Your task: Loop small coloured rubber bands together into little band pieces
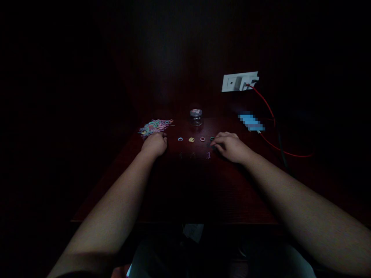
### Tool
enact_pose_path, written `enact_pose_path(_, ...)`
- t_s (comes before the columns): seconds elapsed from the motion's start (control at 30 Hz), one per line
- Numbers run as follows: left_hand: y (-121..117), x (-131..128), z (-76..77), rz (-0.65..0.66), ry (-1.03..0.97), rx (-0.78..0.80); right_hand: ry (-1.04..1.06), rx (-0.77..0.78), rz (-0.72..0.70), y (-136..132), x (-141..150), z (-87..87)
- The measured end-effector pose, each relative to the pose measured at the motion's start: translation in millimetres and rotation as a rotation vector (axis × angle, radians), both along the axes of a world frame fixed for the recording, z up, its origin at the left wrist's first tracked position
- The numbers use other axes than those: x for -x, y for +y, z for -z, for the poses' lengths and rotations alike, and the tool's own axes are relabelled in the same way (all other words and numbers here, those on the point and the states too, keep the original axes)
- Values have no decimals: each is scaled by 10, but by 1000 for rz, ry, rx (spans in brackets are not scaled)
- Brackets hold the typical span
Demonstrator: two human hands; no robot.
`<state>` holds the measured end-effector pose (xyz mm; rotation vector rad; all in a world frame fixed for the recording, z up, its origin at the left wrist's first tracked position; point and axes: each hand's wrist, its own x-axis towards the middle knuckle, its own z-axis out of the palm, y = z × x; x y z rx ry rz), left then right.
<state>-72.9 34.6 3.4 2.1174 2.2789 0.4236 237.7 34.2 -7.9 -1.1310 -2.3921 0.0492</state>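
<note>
Your forearms (113, 208) reach from the lower corners toward small coloured bands.

Your right hand (230, 147), right of centre, holds its fingertips close together beside the green band (212, 138); whether they grip it, you cannot tell. Your left hand (155, 145), left of centre, curls at the mixed pile of bands (156, 126), its grip hidden. Blue (180, 139), yellow (191, 140) and pink bands (202, 139) line mid-frame. Behind them stands a clear jar (196, 119), lid (196, 111) on, contents too dim to tell; the lid's pale label is unreadable, as is the paper (193, 232) at lower centre.
</note>
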Motion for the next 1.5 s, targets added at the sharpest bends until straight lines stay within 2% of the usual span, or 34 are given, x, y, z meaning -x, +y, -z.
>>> enact_pose_path(0.03, 28, 67, 25, -37, 49, 105, -2, 1, -4, 4, 0, 5)
enact_pose_path(0.07, 52, 119, 53, -54, 62, 141, -4, -2, -4, 6, -1, 7)
enact_pose_path(0.17, 97, 178, 136, -80, 77, 157, 6, -6, -9, 2, -3, 0)
enact_pose_path(0.33, 156, 143, 232, -118, 71, 127, 27, -5, -8, -20, -1, -26)
enact_pose_path(0.53, 301, 249, 300, -143, 48, 114, 38, -5, -42, -25, 10, -28)
enact_pose_path(0.73, 392, 292, 318, -153, 1, 63, 45, -10, -54, -33, 17, -29)
enact_pose_path(0.97, 384, 301, 290, -138, -64, -34, 42, -5, -38, -41, 18, -33)
enact_pose_path(1.13, 346, 342, 246, -76, -180, -141, 42, 16, -44, -64, 32, -46)
enact_pose_path(1.33, 387, 389, 306, -14, -513, -324, 48, 28, -65, -64, 29, -44)
enact_pose_path(1.5, 417, 302, 339, 65, -763, -369, 51, 27, -62, -58, 26, -41)
